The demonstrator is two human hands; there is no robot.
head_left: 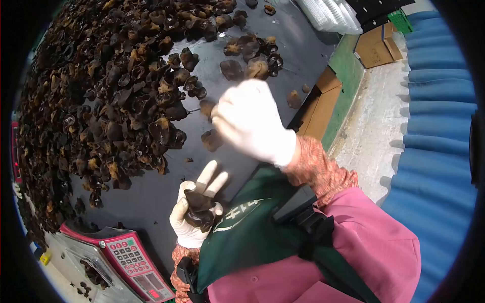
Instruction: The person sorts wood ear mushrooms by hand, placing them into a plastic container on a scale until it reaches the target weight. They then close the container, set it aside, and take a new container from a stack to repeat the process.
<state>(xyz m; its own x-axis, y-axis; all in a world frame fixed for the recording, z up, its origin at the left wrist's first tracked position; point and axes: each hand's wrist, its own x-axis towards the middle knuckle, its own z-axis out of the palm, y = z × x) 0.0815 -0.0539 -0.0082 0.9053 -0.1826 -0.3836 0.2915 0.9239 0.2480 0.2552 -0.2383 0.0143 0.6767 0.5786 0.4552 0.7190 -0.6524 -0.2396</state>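
Note:
My left hand (199,207), in a white glove, holds a dark brown wood ear mushroom (198,208) near the front of the green apron, two fingers stretched out beyond it. My right hand (247,121), also gloved in white and blurred by motion, is raised above the grey tabletop (227,166) with its fingers curled in. What it holds, if anything, is hidden. Loose wood ear pieces lie beyond it, among them a small cluster (255,53). A large heap of wood ears (111,96) covers the table's left side.
A pink-red scale with a keypad (134,260) stands at lower left, beside a clear plastic tray (83,252). An open cardboard box (323,106) is at the table's right edge. Clear plastic containers (328,15) are stacked at the top. A blue curtain (439,126) hangs at right.

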